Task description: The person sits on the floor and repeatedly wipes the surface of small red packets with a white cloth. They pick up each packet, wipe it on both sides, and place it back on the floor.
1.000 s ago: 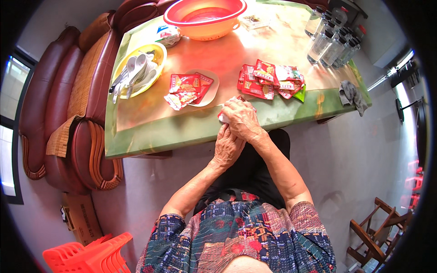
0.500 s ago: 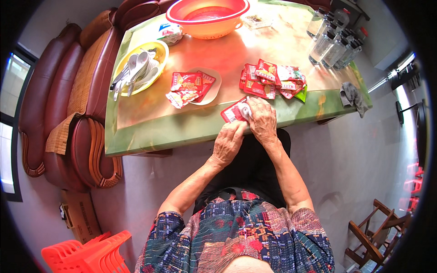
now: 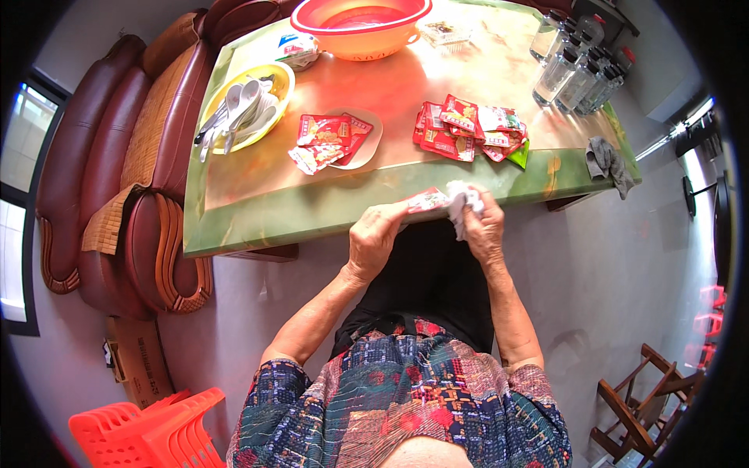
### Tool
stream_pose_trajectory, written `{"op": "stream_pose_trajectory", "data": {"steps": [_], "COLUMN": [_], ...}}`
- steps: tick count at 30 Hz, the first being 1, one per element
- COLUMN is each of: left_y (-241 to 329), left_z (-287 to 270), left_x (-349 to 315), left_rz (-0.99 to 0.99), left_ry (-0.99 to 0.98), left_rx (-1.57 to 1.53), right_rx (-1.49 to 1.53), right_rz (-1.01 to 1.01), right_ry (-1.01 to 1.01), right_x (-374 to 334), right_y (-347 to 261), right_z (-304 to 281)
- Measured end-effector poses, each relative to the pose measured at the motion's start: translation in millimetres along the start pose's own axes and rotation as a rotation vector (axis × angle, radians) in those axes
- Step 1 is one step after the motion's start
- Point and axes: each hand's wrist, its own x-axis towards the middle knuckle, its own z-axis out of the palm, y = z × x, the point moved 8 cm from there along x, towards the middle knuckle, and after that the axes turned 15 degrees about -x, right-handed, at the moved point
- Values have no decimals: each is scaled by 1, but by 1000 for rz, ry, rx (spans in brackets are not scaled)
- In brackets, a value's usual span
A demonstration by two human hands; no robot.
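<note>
Near the centre of the frame, the left hand (image 3: 373, 236) pinches 1 red packet (image 3: 426, 201) at the near edge of the table (image 3: 273, 226); just right, the right hand (image 3: 486, 229) clutches 1 crumpled white cloth (image 3: 459, 205). Upper left, 1 yellow bowl (image 3: 286, 92) holds spoons (image 3: 246, 97).

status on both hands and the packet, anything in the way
Left hand pinching red packet. Right hand holding white cloth or tissue by packet's right end. Nothing seen blocking either hand; packet pile lies beyond.
</note>
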Motion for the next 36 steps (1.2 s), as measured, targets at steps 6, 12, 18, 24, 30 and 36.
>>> {"op": "stream_pose_trajectory", "data": {"steps": [6,12,18,24,30,36], "left_y": [-67,-81,-83,-88,-108,-90], "left_z": [17,26,21,23,22,23], "left_x": [-6,-13,-14,-20,-31,-21], "left_rz": [-828,-999,-996,-1082,-1226,-1111], "left_ry": [235,125,89,225,285,240], "left_rx": [-847,-958,-780,-922,-1148,-1082], "right_rx": [201,-507,-715,-823,-626,-618], "right_rz": [121,-516,-503,-439,-597,-685], "right_ry": [281,-25,-19,-6,-200,-196], "right_x": [13,-5,11,24,-10,-24], "right_y": [-15,-73,-63,-58,-88,-77], "right_z": [-15,69,83,89,97,75]}}
